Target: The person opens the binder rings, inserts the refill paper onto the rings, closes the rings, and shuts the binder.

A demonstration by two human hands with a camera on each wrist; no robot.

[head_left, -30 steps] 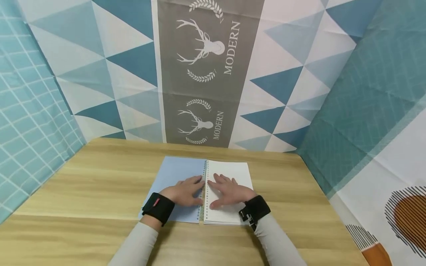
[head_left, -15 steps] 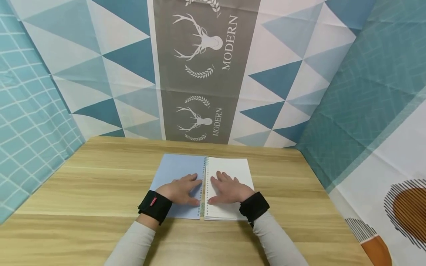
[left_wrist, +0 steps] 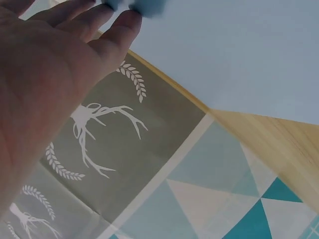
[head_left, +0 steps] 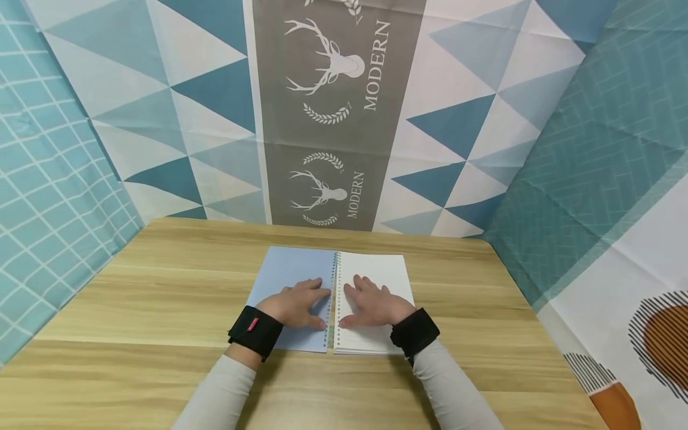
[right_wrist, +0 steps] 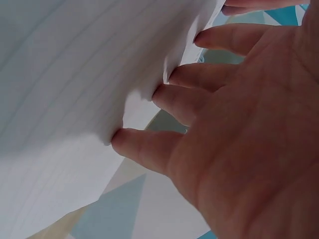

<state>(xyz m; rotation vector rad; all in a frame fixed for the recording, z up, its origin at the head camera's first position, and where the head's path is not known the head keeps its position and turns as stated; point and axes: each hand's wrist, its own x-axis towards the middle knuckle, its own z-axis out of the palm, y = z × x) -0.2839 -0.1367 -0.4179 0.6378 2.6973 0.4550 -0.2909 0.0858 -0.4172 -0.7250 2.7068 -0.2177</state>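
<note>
A spiral notebook lies spread on the wooden table, its light blue cover side (head_left: 292, 266) at left and white lined pages (head_left: 378, 269) at right. My left hand (head_left: 298, 306) rests on the blue side, fingers spread towards the spiral binding (head_left: 332, 286). On the white page lies my right hand (head_left: 373, 304), fingers extended, thumb near the binding. In the right wrist view the fingertips (right_wrist: 119, 139) touch the lined paper. The left wrist view shows the fingertips (left_wrist: 130, 19) at the blue surface, palm raised off it. Neither hand grips anything.
The wooden table (head_left: 177, 286) extends around the notebook. Behind it hangs a patterned cloth (head_left: 322, 137) with triangles and deer heads. Tile-patterned cloth (head_left: 48, 179) borders the left side, and a teal and white cloth (head_left: 580, 197) the right. Black bands circle both wrists.
The right hand's fingertips have shifted slightly away from the binding onto the page. The left hand stays nearly in place. The head view has tilted a little.
</note>
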